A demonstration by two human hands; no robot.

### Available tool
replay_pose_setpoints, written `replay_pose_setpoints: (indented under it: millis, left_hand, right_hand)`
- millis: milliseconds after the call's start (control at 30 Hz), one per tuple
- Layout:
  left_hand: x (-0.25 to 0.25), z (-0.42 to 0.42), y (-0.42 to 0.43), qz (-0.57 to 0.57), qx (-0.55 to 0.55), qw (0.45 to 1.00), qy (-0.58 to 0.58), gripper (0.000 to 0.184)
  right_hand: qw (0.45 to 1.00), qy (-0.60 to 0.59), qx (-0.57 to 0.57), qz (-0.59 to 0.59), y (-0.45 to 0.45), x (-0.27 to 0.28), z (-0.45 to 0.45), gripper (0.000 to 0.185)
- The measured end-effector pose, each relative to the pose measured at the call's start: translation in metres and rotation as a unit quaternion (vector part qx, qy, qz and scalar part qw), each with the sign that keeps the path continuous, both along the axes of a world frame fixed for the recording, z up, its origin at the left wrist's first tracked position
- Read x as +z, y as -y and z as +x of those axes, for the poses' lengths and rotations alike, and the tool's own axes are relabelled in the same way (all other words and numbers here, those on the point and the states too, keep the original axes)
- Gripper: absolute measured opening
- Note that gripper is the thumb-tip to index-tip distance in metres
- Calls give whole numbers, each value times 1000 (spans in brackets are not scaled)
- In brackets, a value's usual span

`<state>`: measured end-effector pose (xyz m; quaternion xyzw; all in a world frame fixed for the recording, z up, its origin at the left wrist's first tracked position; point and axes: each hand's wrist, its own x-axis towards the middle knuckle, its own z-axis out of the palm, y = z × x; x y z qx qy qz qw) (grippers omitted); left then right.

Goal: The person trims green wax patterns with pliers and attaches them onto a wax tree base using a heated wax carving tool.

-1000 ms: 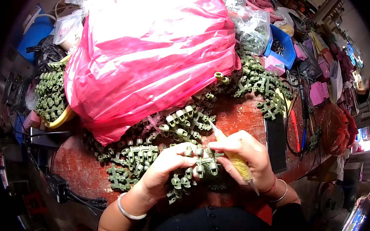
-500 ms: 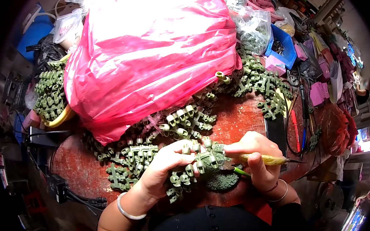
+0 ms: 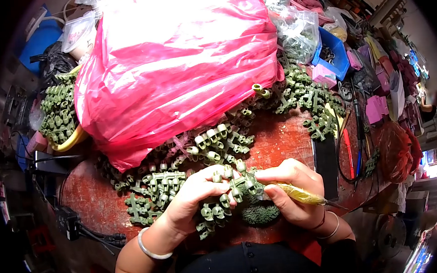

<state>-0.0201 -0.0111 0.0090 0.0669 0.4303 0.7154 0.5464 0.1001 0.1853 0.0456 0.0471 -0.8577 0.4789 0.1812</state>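
My left hand [image 3: 192, 195] is closed on a green part cluster [image 3: 235, 184] with short cup-like ends; more of it hangs below the fingers. My right hand [image 3: 299, 191] is closed around a yellow-wrapped tool [image 3: 302, 194], whose thin dark end points right. Its fingertips are beside the cluster's right end, where contact is hard to make out. Beneath the hands lies a dark green textured mound [image 3: 259, 212]. Several green clusters [image 3: 164, 187] are heaped just beyond my left hand.
A large pink plastic bag [image 3: 184, 73] covers the back of the red table [image 3: 95, 199]. A yellow-rimmed basket [image 3: 71, 140] of green parts stands left. At right are a blue bin [image 3: 334, 54], a black flat object [image 3: 325, 167], a red pen [image 3: 348, 153] and a red bag [image 3: 394, 150].
The yellow tool has swung from pointing up-left to lying across my right hand. A bright green tip seen under that hand half a second ago is hidden. The cluster has tilted slightly.
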Motion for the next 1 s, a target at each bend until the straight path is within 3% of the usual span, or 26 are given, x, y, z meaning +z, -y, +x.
replay_pose_setpoints:
  millis: [467,1000]
  left_hand:
    - [-3,1,1,9,22,999,32,34]
    - [5,3,0,-34,19,999,-22,37]
  right_hand:
    - [993,-75,7,94,6,-10,-2,38]
    - [998,-33,3,48,4,-3,-1,32]
